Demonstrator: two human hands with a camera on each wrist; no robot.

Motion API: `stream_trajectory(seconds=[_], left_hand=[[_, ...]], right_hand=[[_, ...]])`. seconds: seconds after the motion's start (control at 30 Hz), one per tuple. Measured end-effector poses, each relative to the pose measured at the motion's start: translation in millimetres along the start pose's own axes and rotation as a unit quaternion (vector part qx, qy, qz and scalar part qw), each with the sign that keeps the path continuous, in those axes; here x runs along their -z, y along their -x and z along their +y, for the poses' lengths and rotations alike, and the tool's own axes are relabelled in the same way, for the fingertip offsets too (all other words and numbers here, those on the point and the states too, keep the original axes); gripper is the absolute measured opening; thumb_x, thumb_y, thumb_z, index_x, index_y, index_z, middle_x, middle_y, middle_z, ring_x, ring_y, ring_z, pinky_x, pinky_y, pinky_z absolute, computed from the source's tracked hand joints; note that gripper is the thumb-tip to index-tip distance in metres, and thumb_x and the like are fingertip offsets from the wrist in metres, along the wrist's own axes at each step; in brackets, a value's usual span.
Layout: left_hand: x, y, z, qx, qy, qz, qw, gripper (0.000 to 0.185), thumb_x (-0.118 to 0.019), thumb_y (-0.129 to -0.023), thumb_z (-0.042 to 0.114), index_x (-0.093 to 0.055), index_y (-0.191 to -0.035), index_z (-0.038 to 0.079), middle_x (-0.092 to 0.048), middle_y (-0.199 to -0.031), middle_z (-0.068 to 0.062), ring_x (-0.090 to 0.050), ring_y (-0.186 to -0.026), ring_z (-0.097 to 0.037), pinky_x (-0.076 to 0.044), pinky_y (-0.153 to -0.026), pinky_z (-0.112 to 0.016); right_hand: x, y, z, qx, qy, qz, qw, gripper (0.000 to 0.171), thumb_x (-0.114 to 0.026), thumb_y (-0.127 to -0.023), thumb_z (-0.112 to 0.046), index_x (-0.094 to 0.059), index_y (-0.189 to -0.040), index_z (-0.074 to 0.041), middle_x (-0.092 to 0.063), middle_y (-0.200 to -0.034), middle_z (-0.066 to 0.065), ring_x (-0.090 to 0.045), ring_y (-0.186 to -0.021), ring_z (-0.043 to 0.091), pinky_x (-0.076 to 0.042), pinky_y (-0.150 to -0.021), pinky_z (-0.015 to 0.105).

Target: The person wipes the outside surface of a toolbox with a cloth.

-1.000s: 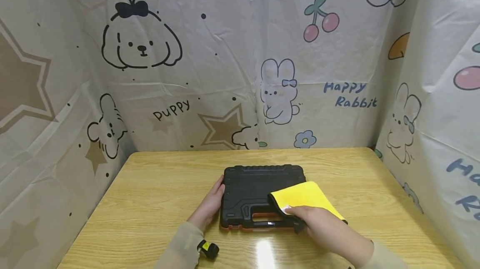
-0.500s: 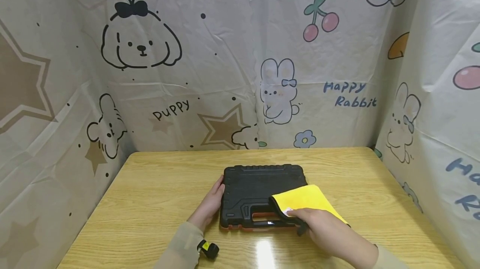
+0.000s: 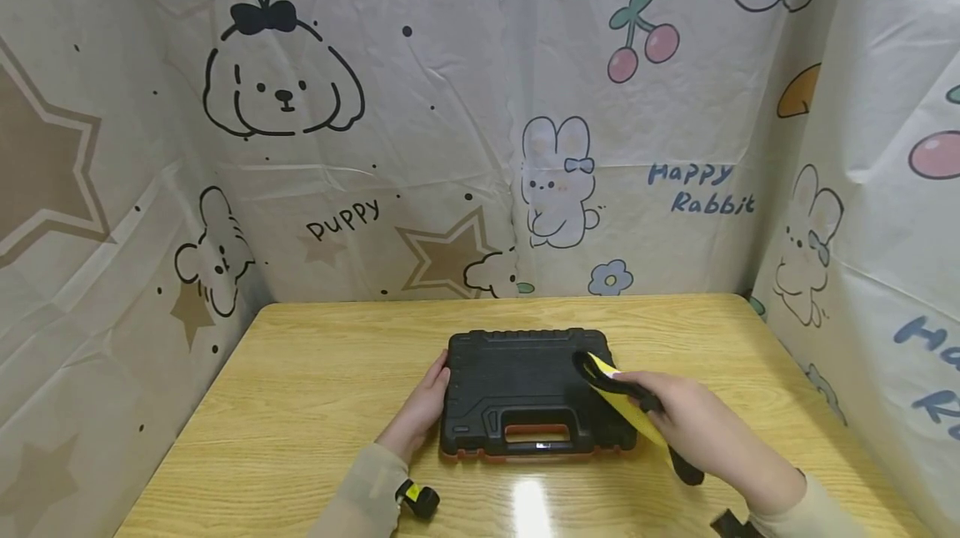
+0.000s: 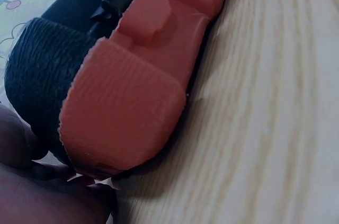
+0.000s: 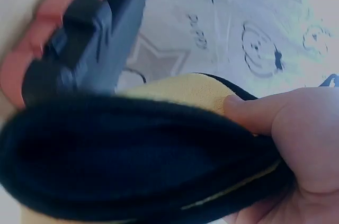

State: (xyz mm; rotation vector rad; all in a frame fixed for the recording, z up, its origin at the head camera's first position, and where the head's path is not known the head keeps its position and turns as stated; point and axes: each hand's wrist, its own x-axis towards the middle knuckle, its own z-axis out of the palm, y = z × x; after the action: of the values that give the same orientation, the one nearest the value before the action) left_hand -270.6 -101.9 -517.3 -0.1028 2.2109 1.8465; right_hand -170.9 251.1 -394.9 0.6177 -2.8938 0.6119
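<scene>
A black plastic tool case (image 3: 517, 371) with an orange lower half lies flat on the wooden table, its handle facing me. My left hand (image 3: 416, 413) rests against the case's left side, fingers along the edge; in the left wrist view its fingers (image 4: 47, 197) are right at the orange corner (image 4: 122, 113). Over the case's right front part, my right hand (image 3: 697, 417) holds a folded cloth (image 3: 633, 411), yellow with a black border. The right wrist view shows the thumb (image 5: 249, 113) on the yellow side (image 5: 183, 89), with a dark fold of cloth nearest the camera.
The wooden table (image 3: 322, 371) extends around the case, with a bright reflection near the front. A white printed curtain (image 3: 450, 104) encloses the back and sides. Black wrist-worn devices show at the left sleeve (image 3: 420, 500) and right sleeve (image 3: 731, 525).
My right hand has moved to the right and a little away from me, tilting the cloth so its black edge shows and the case handle is uncovered. The left hand and case have stayed put.
</scene>
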Motion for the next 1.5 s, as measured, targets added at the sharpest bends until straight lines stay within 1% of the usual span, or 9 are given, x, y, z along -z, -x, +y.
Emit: stream_trajectory(seconds=[0.1, 0.2, 0.5, 0.67, 0.83, 0.97, 1.03, 1.2, 1.5], left_hand=[[-0.2, -0.4, -1.0, 0.003, 0.002, -0.002, 1.0, 0.057, -0.029, -0.114, 0.032, -0.015, -0.167, 0.015, -0.012, -0.173, -0.018, -0.006, -0.159, -0.043, -0.007, -0.127, -0.064], [-0.3, -0.9, -2.0, 0.006, 0.001, -0.003, 1.0, 0.058, -0.029, -0.114, 0.033, -0.014, -0.167, 0.015, -0.012, -0.173, -0.017, -0.006, -0.159, -0.043, -0.008, -0.127, -0.064], [-0.5, -0.3, -1.8, 0.004, 0.003, -0.008, 1.0, 0.058, -0.029, -0.114, 0.033, -0.014, -0.167, 0.015, -0.011, -0.173, -0.017, -0.005, -0.159, -0.043, -0.008, -0.127, -0.063], [0.4, 0.2, -1.5, 0.007, 0.0, -0.007, 1.0, 0.058, -0.028, -0.114, 0.034, -0.013, -0.167, 0.016, -0.011, -0.173, -0.018, -0.005, -0.159, -0.044, -0.007, -0.126, -0.064], [1.2, 1.3, -1.5, 0.008, -0.003, -0.002, 1.0, 0.058, -0.028, -0.114, 0.034, -0.013, -0.167, 0.017, -0.011, -0.173, -0.018, -0.005, -0.159, -0.044, -0.007, -0.126, -0.064], [0.9, 0.8, -2.0, 0.007, 0.001, -0.004, 1.0, 0.058, -0.028, -0.114, 0.033, -0.014, -0.167, 0.017, -0.01, -0.173, -0.017, -0.004, -0.159, -0.043, -0.007, -0.127, -0.063], [0.6, 0.3, -2.4, 0.005, 0.003, -0.006, 1.0, 0.058, -0.029, -0.114, 0.033, -0.013, -0.167, 0.016, -0.01, -0.173, -0.017, -0.004, -0.159, -0.043, -0.007, -0.127, -0.063], [-0.3, -0.2, -1.9, 0.004, 0.009, -0.01, 0.9999, 0.057, -0.029, -0.114, 0.031, -0.014, -0.167, 0.016, -0.01, -0.173, -0.015, -0.003, -0.159, -0.041, -0.006, -0.127, -0.062], [0.1, -0.2, -0.9, 0.007, 0.008, -0.01, 0.9999, 0.057, -0.029, -0.114, 0.031, -0.014, -0.167, 0.016, -0.01, -0.173, -0.016, -0.003, -0.159, -0.041, -0.006, -0.127, -0.062]], right_hand=[[9.7, -2.2, 10.4, -0.01, 0.003, 0.023, 1.0, 0.036, -0.07, -0.094, 0.0, -0.071, -0.128, -0.011, -0.076, -0.117, 0.007, -0.064, -0.085, 0.009, -0.05, -0.065, 0.028], [17.4, -4.5, 20.3, -0.016, 0.017, 0.041, 0.999, 0.033, -0.07, -0.095, -0.004, -0.071, -0.128, -0.009, -0.077, -0.113, 0.01, -0.063, -0.081, 0.011, -0.046, -0.062, 0.028], [27.4, -12.6, 55.7, -0.01, 0.045, 0.067, 0.997, 0.028, -0.07, -0.094, -0.001, -0.071, -0.123, -0.001, -0.077, -0.104, 0.015, -0.063, -0.075, 0.015, -0.047, -0.061, 0.032], [29.3, -23.1, 77.8, -0.014, 0.048, 0.058, 0.997, 0.025, -0.069, -0.096, -0.001, -0.07, -0.12, 0.004, -0.075, -0.108, 0.022, -0.072, -0.085, 0.029, -0.056, -0.068, 0.042], [37.3, -33.8, 97.7, -0.032, 0.068, 0.056, 0.996, 0.023, -0.067, -0.098, -0.004, -0.071, -0.119, 0.004, -0.075, -0.107, 0.024, -0.073, -0.091, 0.039, -0.058, -0.075, 0.053], [45.2, -40.2, 110.9, -0.056, 0.081, 0.056, 0.994, 0.022, -0.065, -0.099, -0.005, -0.07, -0.119, 0.004, -0.074, -0.104, 0.026, -0.069, -0.084, 0.036, -0.055, -0.07, 0.053], [46.5, -42.4, 116.8, -0.064, 0.086, 0.059, 0.992, 0.023, -0.064, -0.099, -0.004, -0.069, -0.119, 0.003, -0.073, -0.105, 0.027, -0.069, -0.085, 0.039, -0.054, -0.071, 0.055], [40.0, -43.5, 128.0, -0.071, 0.088, 0.054, 0.992, 0.024, -0.062, -0.1, -0.003, -0.069, -0.122, 0.001, -0.073, -0.111, 0.027, -0.069, -0.1, 0.048, -0.055, -0.084, 0.064], [12.3, -42.9, 121.9, -0.041, 0.11, 0.046, 0.992, 0.032, -0.067, -0.091, 0.007, -0.069, -0.123, 0.003, -0.074, -0.111, 0.026, -0.071, -0.1, 0.046, -0.057, -0.088, 0.06]])
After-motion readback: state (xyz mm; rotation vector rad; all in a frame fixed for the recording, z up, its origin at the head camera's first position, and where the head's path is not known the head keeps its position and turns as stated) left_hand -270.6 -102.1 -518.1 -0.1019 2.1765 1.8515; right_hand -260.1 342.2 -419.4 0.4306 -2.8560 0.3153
